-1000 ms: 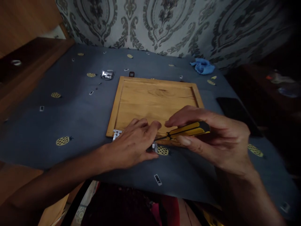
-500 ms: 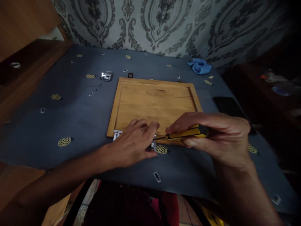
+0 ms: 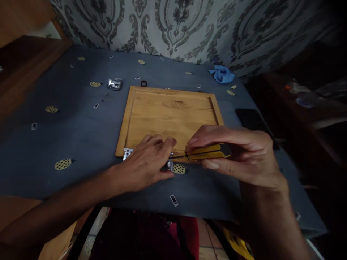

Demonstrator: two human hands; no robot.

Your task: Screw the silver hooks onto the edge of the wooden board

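Observation:
A yellow-and-black screwdriver [image 3: 207, 151] is gripped in my right hand [image 3: 244, 153], fingers and thumb closed round its handle. Its shaft points left, its tip close to a silver metal hinge piece [image 3: 170, 165] at the near edge of the framed wooden panel [image 3: 173, 119]. My left hand [image 3: 148, 162] bends over that edge, thumb below and fingers above, holding the hinge piece and covering much of it. A silver plate with screws [image 3: 127, 153] shows at the panel's near-left corner, beside the left hand; whether it joins the held piece is hidden.
A loose silver hinge [image 3: 115, 84] and small screws [image 3: 106, 94] lie left of the panel. Behind it is a dark square clip [image 3: 143, 83]. A blue cloth [image 3: 221, 74] lies at the back right, a black phone [image 3: 252, 119] on the right. A patterned wall covering [image 3: 179, 29] borders the table.
The whole view has shifted slightly, so things appear a little further left. Both hands keep their places at the hinge and the screwdriver stays at the same spot.

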